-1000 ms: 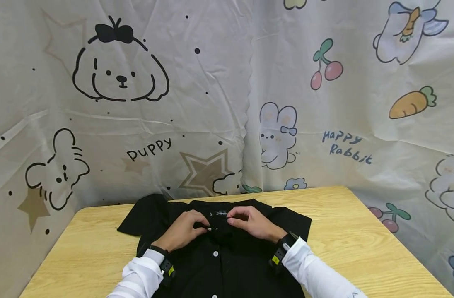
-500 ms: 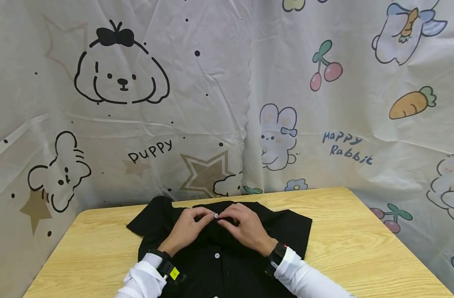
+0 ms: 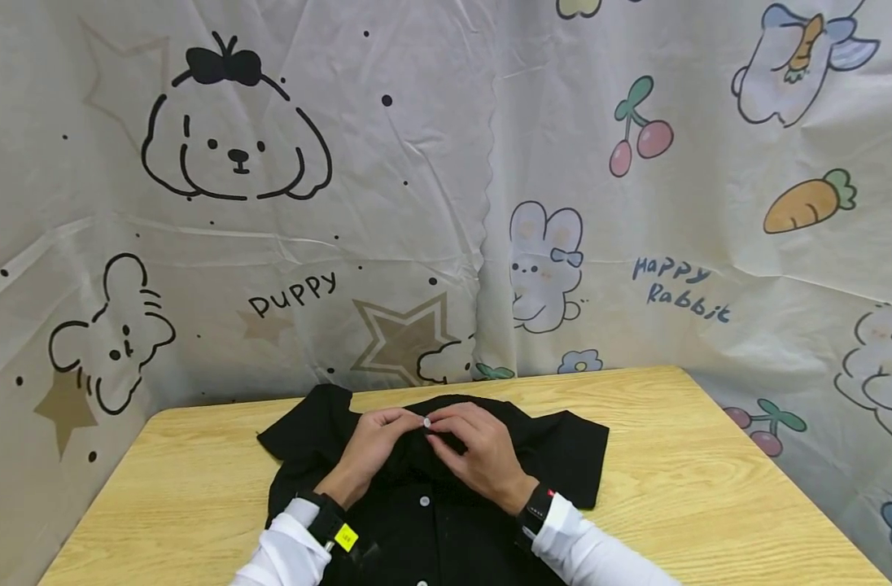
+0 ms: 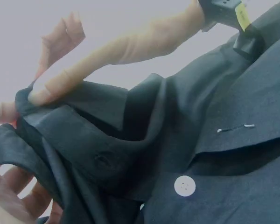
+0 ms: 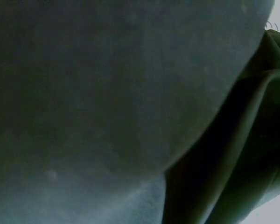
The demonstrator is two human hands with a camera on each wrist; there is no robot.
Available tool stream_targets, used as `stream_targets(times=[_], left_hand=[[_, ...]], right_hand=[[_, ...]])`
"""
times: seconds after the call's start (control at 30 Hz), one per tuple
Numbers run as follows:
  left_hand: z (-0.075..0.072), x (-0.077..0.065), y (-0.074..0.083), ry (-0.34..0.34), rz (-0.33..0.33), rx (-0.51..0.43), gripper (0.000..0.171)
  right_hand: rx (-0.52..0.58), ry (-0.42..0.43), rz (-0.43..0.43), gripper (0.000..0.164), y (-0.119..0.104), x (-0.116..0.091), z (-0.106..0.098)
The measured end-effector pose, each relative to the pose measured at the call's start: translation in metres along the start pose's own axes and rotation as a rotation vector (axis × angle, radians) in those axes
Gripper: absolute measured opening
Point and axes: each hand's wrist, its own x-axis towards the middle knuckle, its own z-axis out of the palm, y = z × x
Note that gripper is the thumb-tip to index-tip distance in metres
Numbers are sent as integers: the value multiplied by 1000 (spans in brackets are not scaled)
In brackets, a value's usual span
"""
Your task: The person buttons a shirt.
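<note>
A black short-sleeved shirt (image 3: 468,537) with white buttons lies front up. At its collar both hands meet in the head view, fingertips nearly touching around a small white button (image 3: 426,422). The left hand (image 3: 364,456) pinches the collar edge at this button. From the other side, the right hand (image 3: 491,457) pinches the cloth with thumb and index finger. In the left wrist view the collar cloth (image 4: 84,130) is lifted and folded between the fingers. Lower down are another white button (image 4: 185,185) and a white-stitched slit (image 4: 235,128). Dark cloth fills most of the right wrist view.
The shirt rests on a light wooden table (image 3: 695,480), its sleeves spread to both sides. Behind the table's far edge hangs a pale curtain (image 3: 431,163) printed with cartoon animals. Another shirt button (image 3: 425,501) shows below the hands.
One second ago the hands were apart at the opened collar, with its label showing. They came together at the button, covering the label, and the shirt's left-side sleeve shifted slightly right.
</note>
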Motion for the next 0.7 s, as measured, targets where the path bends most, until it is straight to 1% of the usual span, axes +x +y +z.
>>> stream_targets(times=[0.1,0.17,0.23,0.33,0.47,0.53,0.63,0.7], left_hand=[[-2,-1,1,-37,-22,20,19],[-3,-2,2,-59,-23,41,20],[-5,-3,1,-74,-9,62,21],[-6,-4,0,-102,53,86,22],[-5,-6,-4,-116,147,115,25],[-4,-8,-6,-97,200,158,24],[-3,-12,-9,-34,285,231,19],[-3,-13,-11,9,334,277,18]], right_hand=[[46,-18,0,5,-2,-1,1],[68,-37,8,4,-3,-2,1],[92,-63,21,5,-3,-2,1],[157,-80,76,12,-3,-3,1],[276,-58,162,19,-3,-5,2],[312,-45,189,20,-4,-6,2],[332,-37,219,19,-8,-3,-1],[334,-36,241,20,-13,3,-6]])
